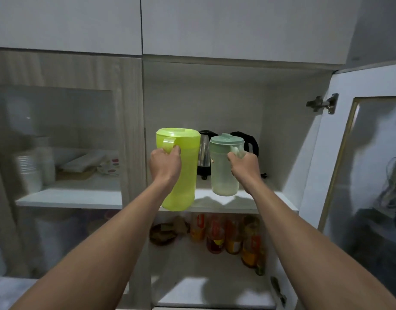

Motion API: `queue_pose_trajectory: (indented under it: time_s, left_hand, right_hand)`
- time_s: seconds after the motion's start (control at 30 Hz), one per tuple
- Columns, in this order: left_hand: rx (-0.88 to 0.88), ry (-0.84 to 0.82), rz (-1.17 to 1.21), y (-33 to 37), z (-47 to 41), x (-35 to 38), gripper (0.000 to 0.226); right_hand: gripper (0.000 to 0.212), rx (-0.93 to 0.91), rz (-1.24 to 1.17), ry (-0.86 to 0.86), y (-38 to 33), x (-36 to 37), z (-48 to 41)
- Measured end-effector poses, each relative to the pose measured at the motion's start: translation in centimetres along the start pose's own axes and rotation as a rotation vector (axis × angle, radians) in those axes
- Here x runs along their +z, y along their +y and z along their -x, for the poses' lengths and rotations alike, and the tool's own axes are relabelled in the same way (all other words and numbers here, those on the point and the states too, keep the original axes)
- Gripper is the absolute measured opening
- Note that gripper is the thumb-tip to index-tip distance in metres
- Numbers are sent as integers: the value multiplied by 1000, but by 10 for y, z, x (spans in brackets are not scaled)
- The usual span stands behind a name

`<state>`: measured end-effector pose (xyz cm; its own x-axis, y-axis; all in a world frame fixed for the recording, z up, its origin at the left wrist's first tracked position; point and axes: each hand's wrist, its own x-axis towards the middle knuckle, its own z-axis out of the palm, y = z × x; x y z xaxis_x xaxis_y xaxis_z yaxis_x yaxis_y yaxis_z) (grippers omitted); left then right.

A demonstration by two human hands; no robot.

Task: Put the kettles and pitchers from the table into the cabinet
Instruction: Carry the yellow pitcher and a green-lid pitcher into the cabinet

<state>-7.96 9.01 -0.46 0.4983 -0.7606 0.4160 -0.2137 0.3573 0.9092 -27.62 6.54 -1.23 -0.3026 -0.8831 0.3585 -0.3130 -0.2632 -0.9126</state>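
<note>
My left hand (166, 164) grips the handle of a tall lime-green pitcher (183, 175), held at the front edge of the open cabinet's middle shelf (270, 204). My right hand (244, 165) grips the handle of a smaller pale-green pitcher (222, 173) with a teal lid, just above the same shelf. Behind them stand a steel electric kettle (203, 153) and a black kettle (251, 143), both partly hidden by the pitchers.
The cabinet door (362, 166) with a glass pane hangs open at right. Several oil bottles (232, 236) and a dark bowl (163, 233) sit on the lower shelf. Behind the shut glass door at left are stacked cups and dishes (36, 166).
</note>
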Motion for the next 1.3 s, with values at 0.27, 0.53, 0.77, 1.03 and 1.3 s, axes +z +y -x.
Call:
queue_pose_trajectory:
  time_s: [0.27,0.53,0.77,1.03,1.3]
  left_hand:
    - [-37,56,-64,-42,-62,56,30]
    - [-110,194,-122,-88,-116,99,36]
    - [-195,285,-180,-115,-152,120,29]
    - [-187,371,-300,-139,-197,132,32]
    - [-124,387,-228,-168,-229,140,33]
  right_hand:
    - [23,33,-52,-54,48,47,-84]
    - [22,21,-59,-121,86,110,-167]
    - [17,-110,55,-258,119,163,-215]
    - [28,-79,-44,-324,142,213,-245]
    - [30,-61,-198,-365,168,255,-272]
